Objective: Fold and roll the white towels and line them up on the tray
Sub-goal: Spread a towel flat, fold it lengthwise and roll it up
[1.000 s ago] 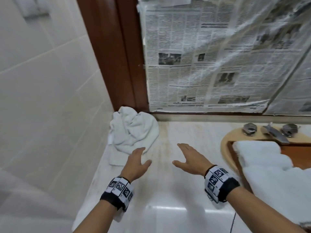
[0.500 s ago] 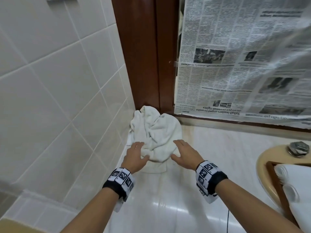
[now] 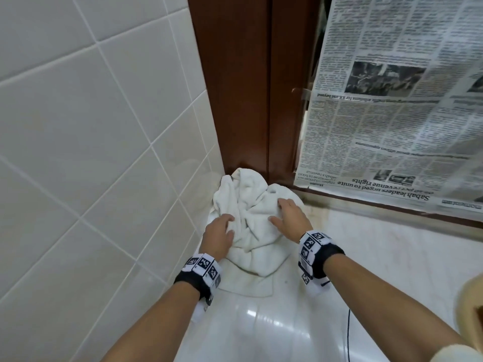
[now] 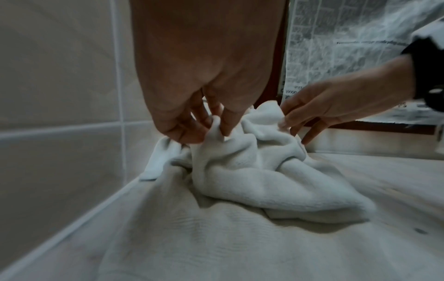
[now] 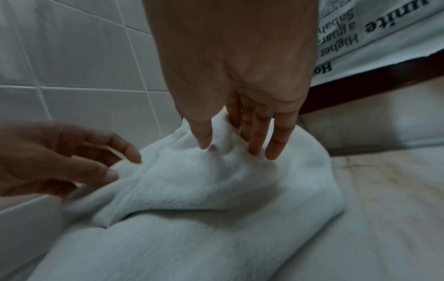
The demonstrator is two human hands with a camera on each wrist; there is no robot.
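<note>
A crumpled white towel [image 3: 251, 226] [image 4: 252, 171] [image 5: 204, 190] lies in the counter's far left corner, on top of a flatter white cloth [image 3: 245, 286]. My left hand [image 3: 222, 228] [image 4: 206, 131] is on its left side and pinches a raised fold between thumb and fingers. On the towel's right side, my right hand [image 3: 285, 215] [image 5: 228, 144] has a bunch of cloth gathered up between thumb and fingers. The tray is out of view.
White wall tiles [image 3: 91, 152] close the left side and a brown wooden frame [image 3: 243, 87] stands behind the towel. Newspaper [image 3: 392, 113] covers the back right. The pale counter [image 3: 379, 257] runs right to a beige basin rim [image 3: 470, 307]. A thin black cable [image 3: 349, 333] hangs near my right forearm.
Both hands moved forward from above the bare counter onto the crumpled towel and took hold of its folds. My view swung left toward the corner, and the tray with rolled towels left the frame.
</note>
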